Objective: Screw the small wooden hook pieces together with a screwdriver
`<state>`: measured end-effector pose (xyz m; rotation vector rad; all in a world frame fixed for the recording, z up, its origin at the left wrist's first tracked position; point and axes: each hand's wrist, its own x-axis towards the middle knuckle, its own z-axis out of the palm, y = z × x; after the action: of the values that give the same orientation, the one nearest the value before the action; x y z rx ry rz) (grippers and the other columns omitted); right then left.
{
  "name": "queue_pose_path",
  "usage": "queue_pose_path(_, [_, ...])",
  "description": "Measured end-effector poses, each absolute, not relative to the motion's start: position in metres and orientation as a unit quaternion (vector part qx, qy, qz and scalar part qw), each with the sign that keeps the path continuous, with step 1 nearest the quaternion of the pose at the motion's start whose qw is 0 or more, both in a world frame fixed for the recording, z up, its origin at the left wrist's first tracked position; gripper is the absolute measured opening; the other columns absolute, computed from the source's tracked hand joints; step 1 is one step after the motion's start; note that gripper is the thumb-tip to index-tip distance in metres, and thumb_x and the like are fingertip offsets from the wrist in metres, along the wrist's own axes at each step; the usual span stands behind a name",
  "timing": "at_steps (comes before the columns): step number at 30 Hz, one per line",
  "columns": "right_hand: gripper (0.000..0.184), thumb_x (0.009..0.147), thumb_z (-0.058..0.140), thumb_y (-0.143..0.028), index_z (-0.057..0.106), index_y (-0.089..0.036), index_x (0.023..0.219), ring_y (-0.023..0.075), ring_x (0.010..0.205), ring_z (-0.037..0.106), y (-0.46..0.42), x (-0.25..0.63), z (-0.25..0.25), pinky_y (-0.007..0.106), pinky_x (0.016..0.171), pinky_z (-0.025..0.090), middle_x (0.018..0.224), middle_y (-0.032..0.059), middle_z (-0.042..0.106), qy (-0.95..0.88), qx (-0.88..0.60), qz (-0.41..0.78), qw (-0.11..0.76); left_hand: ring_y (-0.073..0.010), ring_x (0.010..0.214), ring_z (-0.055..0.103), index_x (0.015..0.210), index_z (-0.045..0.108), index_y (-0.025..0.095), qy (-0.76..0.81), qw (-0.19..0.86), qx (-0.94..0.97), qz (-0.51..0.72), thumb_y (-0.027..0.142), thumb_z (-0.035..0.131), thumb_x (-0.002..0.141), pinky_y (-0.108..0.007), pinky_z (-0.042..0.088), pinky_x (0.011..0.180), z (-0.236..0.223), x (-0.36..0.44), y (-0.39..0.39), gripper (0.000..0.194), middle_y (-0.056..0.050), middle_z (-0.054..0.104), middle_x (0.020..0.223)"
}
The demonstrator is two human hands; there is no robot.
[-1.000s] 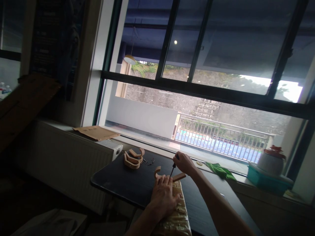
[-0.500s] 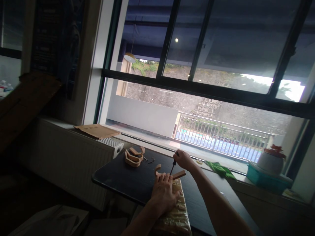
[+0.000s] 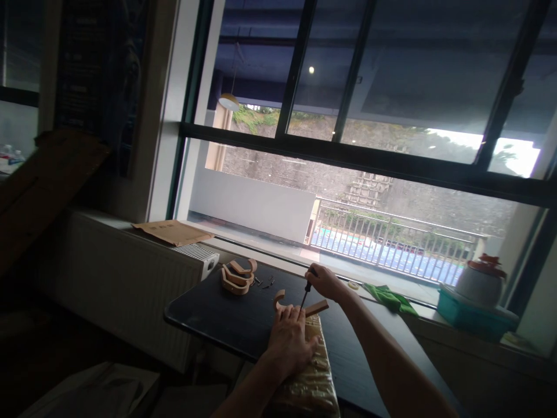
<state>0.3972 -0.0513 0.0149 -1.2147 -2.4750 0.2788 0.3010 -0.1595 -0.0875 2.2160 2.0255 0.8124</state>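
Observation:
My right hand (image 3: 324, 281) is closed round the black handle of a screwdriver (image 3: 307, 287), whose shaft slants down to a curved wooden hook (image 3: 317, 308). The hook lies at the far end of a box wrapped in shiny tape (image 3: 311, 377). My left hand (image 3: 290, 337) presses down on the box, its fingers bent over the middle of the hook. The screwdriver's tip is hidden near those fingertips. Farther left on the dark table (image 3: 209, 307), more wooden hooks (image 3: 237, 278) lie together, with several small screws (image 3: 265, 283) beside them.
A brown paper envelope (image 3: 172, 232) rests on the radiator (image 3: 130, 284) to the left. Along the windowsill are a roll of tape (image 3: 353, 285), a green cloth (image 3: 387, 299) and a teal container (image 3: 472, 316) with a grey and red pot (image 3: 481, 281) on it.
The view has shifted very slightly. Both hands, the screwdriver and the hook keep nearly the same places.

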Motion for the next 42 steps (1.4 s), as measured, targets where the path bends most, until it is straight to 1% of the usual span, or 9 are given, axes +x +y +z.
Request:
queue_pose_path(4, [0.028, 0.090, 0.053, -0.034, 0.057, -0.016, 0.111, 0.0183, 0.091, 0.061, -0.051, 0.397, 0.016, 0.039, 0.078, 0.051, 0.109, 0.0065, 0.060, -0.875, -0.437, 0.097, 0.182, -0.0321, 0.131, 0.031, 0.136, 0.042, 0.005, 0.652, 0.014, 0.712, 0.262, 0.052, 0.041, 0.082, -0.045, 0.017, 0.111, -0.089, 0.301, -0.159, 0.071, -0.016, 0.043, 0.140])
queue_pose_path(10, [0.029, 0.090, 0.054, -0.033, 0.057, -0.016, 0.113, 0.0183, 0.091, 0.061, -0.043, 0.402, 0.013, 0.038, 0.077, 0.052, 0.110, 0.0066, 0.060, -0.850, -0.484, 0.109, 0.175, -0.0321, 0.130, 0.032, 0.135, 0.043, 0.006, 0.650, 0.006, 0.712, 0.265, 0.052, 0.041, 0.082, -0.045, 0.017, 0.110, -0.090, 0.302, -0.158, 0.070, -0.016, 0.044, 0.139])
queue_pose_path(19, [0.030, 0.090, 0.054, -0.033, 0.056, -0.016, 0.114, 0.0189, 0.092, 0.060, -0.043, 0.400, 0.005, 0.039, 0.078, 0.051, 0.112, 0.0072, 0.059, -0.800, -0.560, 0.105, 0.191, -0.0321, 0.130, 0.031, 0.135, 0.044, 0.008, 0.648, 0.008, 0.714, 0.267, 0.053, 0.040, 0.083, -0.045, 0.014, 0.111, -0.092, 0.301, -0.157, 0.069, -0.015, 0.044, 0.138])
queue_pose_path(26, [0.030, 0.090, 0.053, -0.034, 0.056, -0.016, 0.113, 0.0189, 0.093, 0.060, -0.052, 0.391, 0.006, 0.040, 0.080, 0.051, 0.112, 0.0070, 0.060, -0.830, -0.511, 0.090, 0.204, -0.0312, 0.129, 0.031, 0.135, 0.044, 0.009, 0.647, 0.008, 0.713, 0.272, 0.054, 0.041, 0.083, -0.043, 0.014, 0.111, -0.091, 0.301, -0.159, 0.069, -0.014, 0.044, 0.138])
queue_pose_path(33, [0.029, 0.090, 0.053, -0.033, 0.056, -0.016, 0.114, 0.0177, 0.090, 0.061, -0.044, 0.395, 0.000, 0.037, 0.076, 0.052, 0.111, 0.0071, 0.060, -0.811, -0.540, 0.114, 0.196, -0.0323, 0.128, 0.033, 0.132, 0.046, 0.009, 0.643, 0.012, 0.717, 0.269, 0.054, 0.041, 0.082, -0.044, 0.015, 0.110, -0.088, 0.301, -0.159, 0.068, -0.014, 0.046, 0.135])
queue_pose_path(39, [0.030, 0.090, 0.054, -0.034, 0.056, -0.016, 0.114, 0.0184, 0.091, 0.061, -0.053, 0.392, 0.003, 0.039, 0.078, 0.051, 0.110, 0.0069, 0.060, -0.835, -0.504, 0.076, 0.207, -0.0331, 0.129, 0.031, 0.134, 0.044, 0.006, 0.644, 0.007, 0.715, 0.273, 0.053, 0.042, 0.083, -0.045, 0.015, 0.110, -0.091, 0.302, -0.157, 0.069, -0.017, 0.045, 0.136])
queue_pose_path(42, [0.029, 0.090, 0.053, -0.034, 0.057, -0.016, 0.112, 0.0182, 0.091, 0.061, -0.057, 0.385, 0.005, 0.039, 0.078, 0.051, 0.109, 0.0067, 0.060, -0.848, -0.485, 0.062, 0.204, -0.0330, 0.129, 0.032, 0.133, 0.045, 0.006, 0.641, 0.003, 0.717, 0.274, 0.053, 0.041, 0.084, -0.044, 0.015, 0.110, -0.092, 0.301, -0.157, 0.068, -0.017, 0.044, 0.137])
